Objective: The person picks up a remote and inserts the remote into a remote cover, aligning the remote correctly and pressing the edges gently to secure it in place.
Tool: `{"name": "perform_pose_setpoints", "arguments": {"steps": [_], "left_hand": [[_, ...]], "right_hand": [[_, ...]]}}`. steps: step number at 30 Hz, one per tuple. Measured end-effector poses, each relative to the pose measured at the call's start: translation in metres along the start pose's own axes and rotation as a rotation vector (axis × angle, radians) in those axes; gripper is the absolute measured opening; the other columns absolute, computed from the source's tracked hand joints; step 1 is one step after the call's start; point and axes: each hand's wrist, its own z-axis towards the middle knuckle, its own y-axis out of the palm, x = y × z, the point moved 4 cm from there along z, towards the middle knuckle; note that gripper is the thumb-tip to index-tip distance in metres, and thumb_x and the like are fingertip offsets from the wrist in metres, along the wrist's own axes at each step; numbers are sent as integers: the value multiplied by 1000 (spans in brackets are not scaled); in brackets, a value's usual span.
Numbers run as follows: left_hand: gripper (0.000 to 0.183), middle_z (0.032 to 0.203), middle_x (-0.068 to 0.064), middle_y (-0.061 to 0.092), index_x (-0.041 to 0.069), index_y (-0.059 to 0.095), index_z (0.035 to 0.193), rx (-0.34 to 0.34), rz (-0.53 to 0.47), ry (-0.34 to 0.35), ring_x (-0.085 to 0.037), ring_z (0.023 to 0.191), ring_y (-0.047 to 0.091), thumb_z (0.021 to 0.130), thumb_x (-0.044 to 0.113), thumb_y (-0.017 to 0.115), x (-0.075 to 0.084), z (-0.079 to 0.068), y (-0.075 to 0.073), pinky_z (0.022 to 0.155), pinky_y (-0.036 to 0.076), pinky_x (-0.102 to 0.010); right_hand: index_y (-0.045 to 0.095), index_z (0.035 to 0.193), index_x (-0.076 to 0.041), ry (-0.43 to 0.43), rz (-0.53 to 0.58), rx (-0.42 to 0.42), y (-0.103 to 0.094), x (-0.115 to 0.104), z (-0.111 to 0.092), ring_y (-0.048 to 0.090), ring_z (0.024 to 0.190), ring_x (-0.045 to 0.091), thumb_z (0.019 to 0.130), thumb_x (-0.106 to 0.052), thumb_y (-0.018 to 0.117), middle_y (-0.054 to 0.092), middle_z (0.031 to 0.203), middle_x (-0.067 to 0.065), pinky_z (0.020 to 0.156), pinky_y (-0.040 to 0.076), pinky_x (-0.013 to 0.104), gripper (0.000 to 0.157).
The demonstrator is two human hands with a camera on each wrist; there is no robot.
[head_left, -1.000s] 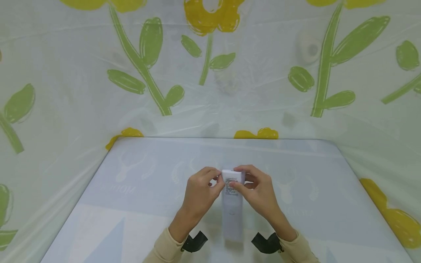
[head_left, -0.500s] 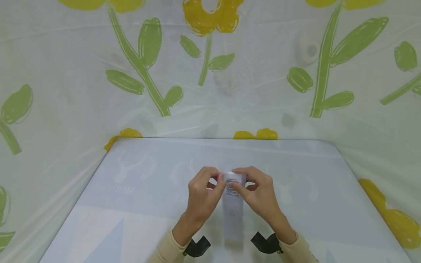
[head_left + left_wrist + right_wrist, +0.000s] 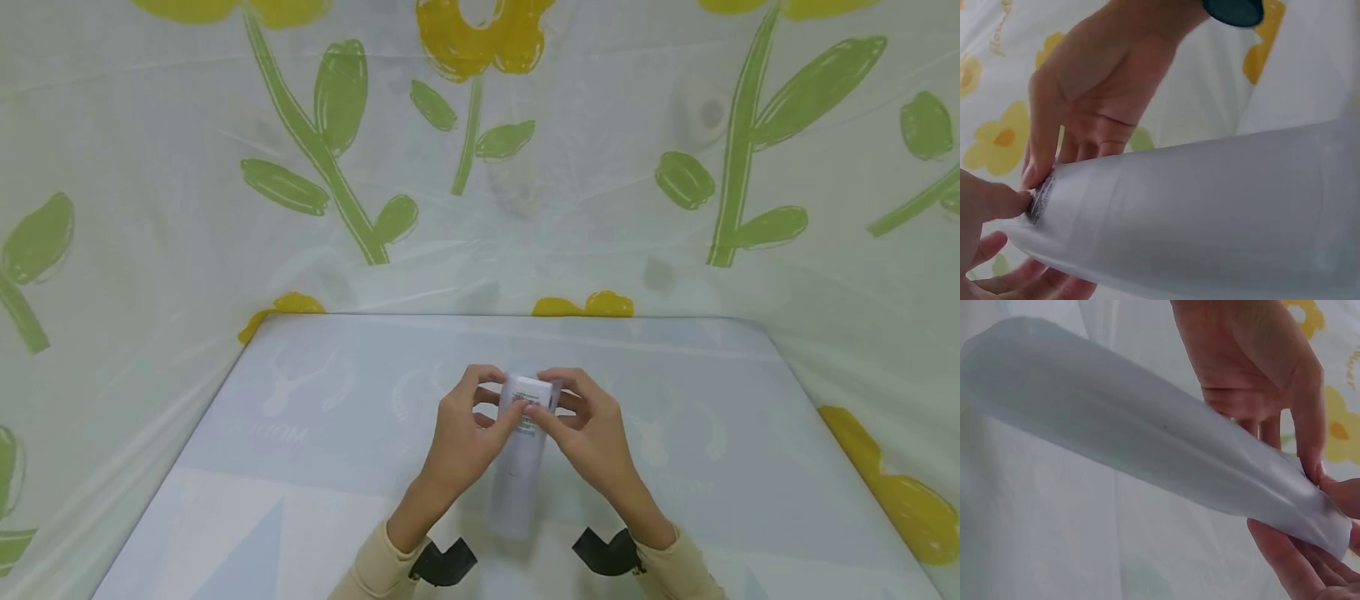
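A long, frosted translucent plastic bag [image 3: 514,487] is held up between both hands in the head view, its lower end slanting toward the lower left. At its top a white piece with a printed label [image 3: 528,395] shows; whether this lies inside the bag I cannot tell. My left hand [image 3: 461,429] grips the upper left side, thumb on the front and fingers behind. Opposite it, my right hand [image 3: 594,429] grips the upper right side likewise, the two thumb tips meeting over the print. Both wrist views show the bag's smooth body [image 3: 1210,206] and fingers around its top end.
Beneath the hands lies a pale blue and white tabletop [image 3: 360,400] with faint printed figures. A white sheet with green and yellow flowers [image 3: 585,208] hangs behind and beside the table. Black wrist mounts [image 3: 444,563] sit on both forearms.
My left thumb has moved from the bag's upper left corner onto the printed front beside the right thumb. The bag has risen slightly, and its lower end has swung left.
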Motion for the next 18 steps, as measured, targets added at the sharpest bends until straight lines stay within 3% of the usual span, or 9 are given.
{"name": "perform_pose_setpoints", "arguments": {"steps": [4, 10, 14, 18], "left_hand": [[31, 104, -2, 60, 11, 53, 110, -8, -122, -96, -15, 82, 64, 86, 18, 72, -4, 1, -2, 58, 55, -27], [30, 102, -5, 59, 10, 56, 109, 10, -214, -144, -18, 81, 64, 84, 13, 73, -3, -1, -2, 58, 54, -26], [30, 101, -7, 58, 7, 56, 108, 12, -235, -188, -21, 80, 64, 83, 6, 73, 1, -3, 0, 57, 53, -23], [29, 100, -13, 58, 0, 54, 107, 11, -241, -185, -27, 79, 64, 82, -1, 70, 17, -3, -1, 55, 52, -22]], "right_hand": [[52, 120, -4, 34, 35, -46, -2, -1, 1, 65, 97, 30, 84, 2, 68, 58, 112, 15, 71, 57, 33, 41], [51, 119, -2, 45, 1, -85, -8, -1, 4, 67, 91, 29, 87, 10, 58, 63, 110, 20, 70, 57, 31, 36], [57, 112, -4, -12, -144, -50, -10, 0, 6, 68, 82, 22, 83, 12, 57, 66, 104, 12, 66, 56, 27, 33], [64, 98, -5, -138, -333, 64, -12, -2, 7, 67, 70, 15, 78, 8, 64, 67, 96, 6, 56, 55, 24, 24]]}}
